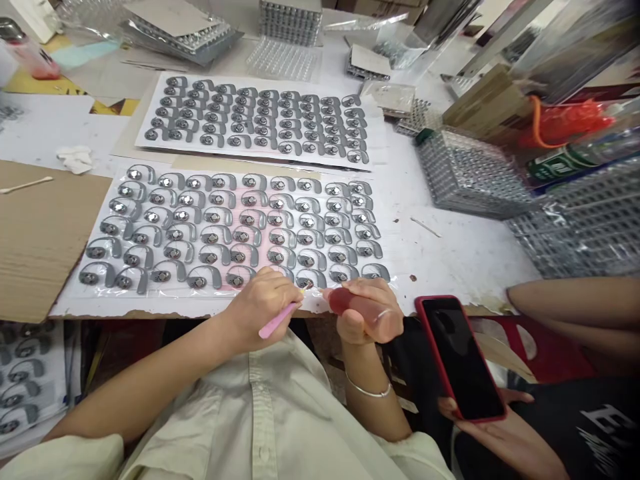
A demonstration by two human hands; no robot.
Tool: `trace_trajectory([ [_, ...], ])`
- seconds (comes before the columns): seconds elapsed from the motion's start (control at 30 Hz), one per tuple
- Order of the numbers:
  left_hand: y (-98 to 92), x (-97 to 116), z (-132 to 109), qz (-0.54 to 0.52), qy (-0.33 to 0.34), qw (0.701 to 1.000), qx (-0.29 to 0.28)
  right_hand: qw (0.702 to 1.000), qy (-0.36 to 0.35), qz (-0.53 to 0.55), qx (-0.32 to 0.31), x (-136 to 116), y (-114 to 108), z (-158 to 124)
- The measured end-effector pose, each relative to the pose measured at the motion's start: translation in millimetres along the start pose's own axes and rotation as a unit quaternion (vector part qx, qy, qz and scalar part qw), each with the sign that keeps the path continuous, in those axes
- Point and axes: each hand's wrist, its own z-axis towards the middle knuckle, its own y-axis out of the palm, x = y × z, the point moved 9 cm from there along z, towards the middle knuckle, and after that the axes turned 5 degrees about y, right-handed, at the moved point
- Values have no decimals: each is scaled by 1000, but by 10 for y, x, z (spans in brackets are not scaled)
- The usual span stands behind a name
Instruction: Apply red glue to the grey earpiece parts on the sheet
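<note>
My left hand [263, 303] is closed around a thin pink stick [277, 321] at the front edge of the near sheet. Just right of it, my right hand [373, 310] grips a bottle of red liquid [361, 311], tilted with its tip toward the left. Both tips nearly meet beside a grey hook-shaped part [311, 277] in the front row. The near sheet [300, 299] bears rows of these grey hooks with round metallic pieces. A second sheet [145, 141] with similar parts lies behind it.
Brown cardboard [40, 233] with a cotton swab [27, 185] lies at left. Stacked clear trays [465, 177] and a green-labelled bottle [560, 162] stand at right. At lower right another person's hand [505, 427] holds a red-cased phone [463, 357]. Crumpled tissue [75, 159] sits back left.
</note>
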Motion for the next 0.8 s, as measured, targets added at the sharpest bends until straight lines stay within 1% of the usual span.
trace_trajectory([
  [0.23, -16, -55, -3, -34, -9, 999, 5, 1000, 6, -3, -5, 9, -1, -12],
  [0.4, -52, -114, 46, -69, -38, 997, -8, 1000, 0, 5, -9, -21, 19, -7],
  [0.6, -87, -161, 112, -91, -71, 993, -10, 1000, -9, -1, -12, -30, 39, 1],
  [0.8, -91, -204, 118, -105, -90, 990, -3, 999, 5, -47, -22, 91, 14, -103],
])
